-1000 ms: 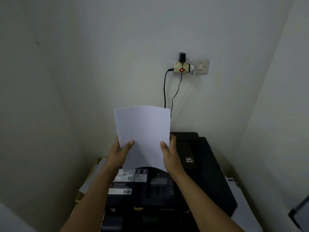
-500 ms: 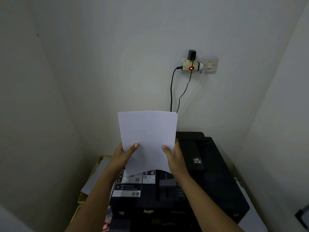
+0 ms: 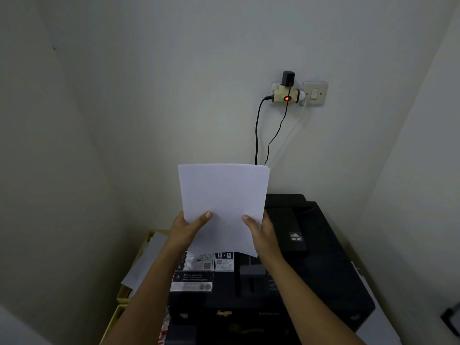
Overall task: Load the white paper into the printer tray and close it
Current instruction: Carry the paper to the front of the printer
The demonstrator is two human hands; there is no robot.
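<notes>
Lower now than a second ago, the white paper (image 3: 222,200) has dropped from the wall socket's height toward the black printer (image 3: 318,257), its bottom edge hanging just over the open tray (image 3: 224,282) at lower centre. Left hand (image 3: 185,231) and right hand (image 3: 261,235) each pinch a lower side edge, thumbs in front. Loading seems about to begin; the sheets are not yet seated.

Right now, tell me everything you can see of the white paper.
The white paper is a thin, blank stack, held roughly upright above the black printer. Left hand and right hand grip its lower side edges, thumbs on the near face. Its bottom edge curves just above the printer's labelled rear tray; contact is unclear.
</notes>
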